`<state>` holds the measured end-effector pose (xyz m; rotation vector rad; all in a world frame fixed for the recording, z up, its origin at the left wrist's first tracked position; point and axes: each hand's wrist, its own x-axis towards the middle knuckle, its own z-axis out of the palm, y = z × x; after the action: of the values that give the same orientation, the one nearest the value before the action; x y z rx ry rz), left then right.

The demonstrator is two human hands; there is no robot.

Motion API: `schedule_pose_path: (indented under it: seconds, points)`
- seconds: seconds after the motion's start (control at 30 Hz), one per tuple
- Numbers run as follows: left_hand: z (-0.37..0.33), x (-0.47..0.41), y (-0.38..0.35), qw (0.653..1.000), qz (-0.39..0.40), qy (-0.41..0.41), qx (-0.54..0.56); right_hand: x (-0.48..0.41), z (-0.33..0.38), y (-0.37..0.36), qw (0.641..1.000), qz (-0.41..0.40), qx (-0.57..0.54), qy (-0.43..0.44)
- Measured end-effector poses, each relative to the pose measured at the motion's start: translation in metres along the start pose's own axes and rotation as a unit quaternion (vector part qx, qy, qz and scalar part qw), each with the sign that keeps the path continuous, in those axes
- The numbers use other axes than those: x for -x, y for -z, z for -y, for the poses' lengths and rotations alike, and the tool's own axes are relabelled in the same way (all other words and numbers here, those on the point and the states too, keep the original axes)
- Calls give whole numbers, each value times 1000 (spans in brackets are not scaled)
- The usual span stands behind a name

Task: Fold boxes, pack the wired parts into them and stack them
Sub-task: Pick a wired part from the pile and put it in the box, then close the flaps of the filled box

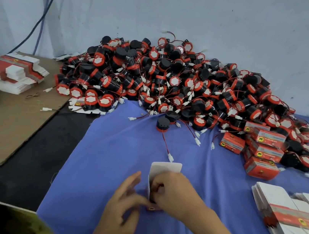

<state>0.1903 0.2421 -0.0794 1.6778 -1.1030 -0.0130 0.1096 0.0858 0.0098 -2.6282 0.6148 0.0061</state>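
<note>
Mostly hidden, the box (pixel 165 168) stands on the blue cloth (pixel 112 150) — only its white flap clears the right hand (pixel 175 195), whose curled fingers clasp it; whether the left hand (pixel 125 199) pinches its lower corner, I cannot tell.

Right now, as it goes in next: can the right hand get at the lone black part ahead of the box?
Probably yes: the lone part sits on bare blue cloth straight ahead, nothing between; but the right hand grips the box and must release first.
</note>
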Motion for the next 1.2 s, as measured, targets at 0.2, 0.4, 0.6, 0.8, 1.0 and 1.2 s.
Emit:
schedule_pose_path:
  seconds: [0.2, 0.4, 0.6, 0.8, 1.0, 1.2]
  points:
    - [-18, -21, 0, 979, 43, 141, 138, 2, -10, -2, 995, 65, -36, 67]
    - [-31, -57, -12, 940, -13, 276, 200, 15, -22, -22, 991, -58, -39, 115]
    - [-33, -60, -21, 916, 1, 324, 235, 27, -24, -27, 966, -153, -141, 152]
    - [-28, -52, -36, 948, 7, 272, 163, 43, -17, -35, 894, -405, -163, 100]
    - [-26, -48, -43, 978, -4, 198, 69, 38, -40, -20, 780, -225, -556, -180]
    - [-22, -46, -32, 979, 21, 192, 58, 24, -46, -30, 869, -191, -442, -117]
